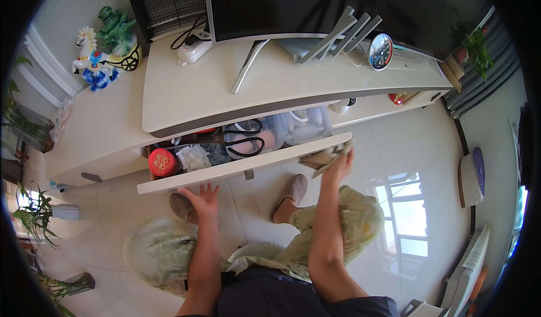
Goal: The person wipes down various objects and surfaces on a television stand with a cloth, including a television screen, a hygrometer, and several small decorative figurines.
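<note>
In front of me a drawer (249, 162) stands pulled out from a long cream TV cabinet (194, 92). My left hand (205, 200) is just below the drawer front's left part, fingers spread, holding nothing. A beige cloth (322, 158) is in my right hand (339, 169), at the right end of the drawer front. Inside the drawer lie a round red container (162, 162), small white packets (193, 158), scissors with black handles (247, 147) and clear plastic boxes (305, 130) with pale items.
On the cabinet stand a television (287, 8), a grey router (334, 42), a round dial thermometer (380, 51), a white power strip (194, 51) and a ceramic horse figurine (91, 59). Potted plants (65, 212) stand at the left, a purple-topped stool (471, 177) at the right.
</note>
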A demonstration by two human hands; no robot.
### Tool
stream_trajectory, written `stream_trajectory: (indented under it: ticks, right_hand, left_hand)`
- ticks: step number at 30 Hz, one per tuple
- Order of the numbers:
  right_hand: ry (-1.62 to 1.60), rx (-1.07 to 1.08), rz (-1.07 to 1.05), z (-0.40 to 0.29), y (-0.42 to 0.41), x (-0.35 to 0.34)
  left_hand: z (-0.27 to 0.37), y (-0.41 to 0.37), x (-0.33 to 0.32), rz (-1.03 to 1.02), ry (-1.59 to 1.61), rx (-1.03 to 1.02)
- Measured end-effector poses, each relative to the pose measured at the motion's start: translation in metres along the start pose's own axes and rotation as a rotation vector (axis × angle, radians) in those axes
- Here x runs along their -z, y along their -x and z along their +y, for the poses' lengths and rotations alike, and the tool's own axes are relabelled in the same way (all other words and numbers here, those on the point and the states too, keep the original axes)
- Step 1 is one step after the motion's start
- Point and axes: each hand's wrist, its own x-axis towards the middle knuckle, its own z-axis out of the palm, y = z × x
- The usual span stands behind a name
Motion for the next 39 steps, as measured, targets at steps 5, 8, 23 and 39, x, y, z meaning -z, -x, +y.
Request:
stream_trajectory:
  ticks: [5,8,23,39]
  right_hand:
    - [-0.032,-0.128,-0.050,0.024,0.024,-0.026]
    - [-0.036,-0.159,-0.035,0.015,0.023,-0.046]
    - [-0.025,-0.096,-0.083,0.013,0.049,-0.121]
    - [-0.176,-0.130,-0.006,0.005,0.065,-0.151]
  left_hand:
    - [0.004,-0.012,0.005,-0.048,-0.017,0.031]
    - [0.009,-0.009,-0.010,-0.065,-0.042,0.038]
    - [0.020,-0.043,-0.058,-0.129,-0.115,0.094]
    - [0.026,-0.041,-0.075,-0.129,-0.108,0.128]
